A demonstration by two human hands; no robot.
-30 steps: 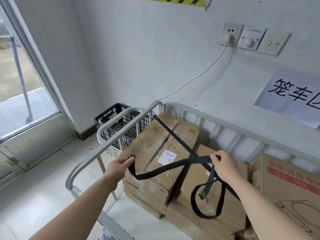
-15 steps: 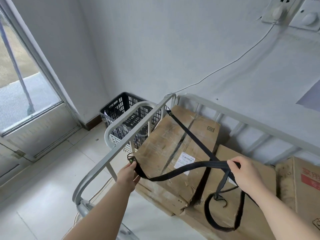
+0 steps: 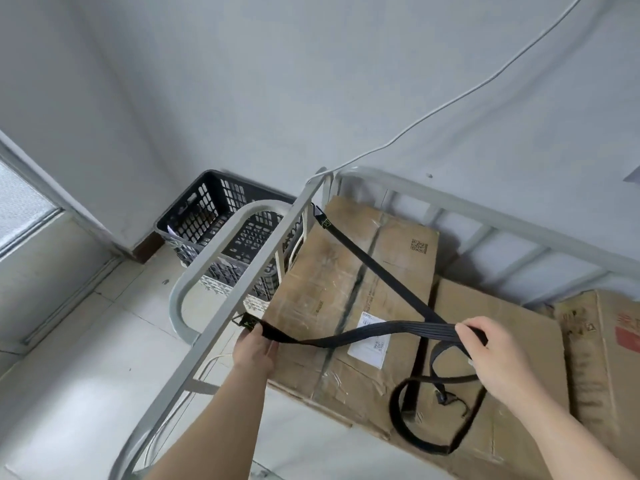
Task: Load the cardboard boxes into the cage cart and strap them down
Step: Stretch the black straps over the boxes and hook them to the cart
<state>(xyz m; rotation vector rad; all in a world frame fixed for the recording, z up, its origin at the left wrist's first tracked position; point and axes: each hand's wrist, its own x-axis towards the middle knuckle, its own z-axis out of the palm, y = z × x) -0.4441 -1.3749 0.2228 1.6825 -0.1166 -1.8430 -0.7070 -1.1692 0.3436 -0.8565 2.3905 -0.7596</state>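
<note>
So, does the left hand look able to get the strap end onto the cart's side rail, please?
Probably yes. The left hand holds the strap end right beside the side rail. Nothing lies between them, and the strap sags loosely toward the right hand, so there is slack to spare.

Black strap (image 3: 360,336), brown cardboard boxes (image 3: 332,292), grey cage cart (image 3: 242,282), black perforated basket (image 3: 214,216), white label (image 3: 370,339)

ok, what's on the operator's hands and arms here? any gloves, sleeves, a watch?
Nothing worn that shows. The left hand and right hand are bare, with no gloves and no ring visible on the fingers in view. The left forearm and right forearm are uncovered down to the frame edge, so no sleeve or cuff appears. No watch, band or marking is visible at either wrist.
</note>
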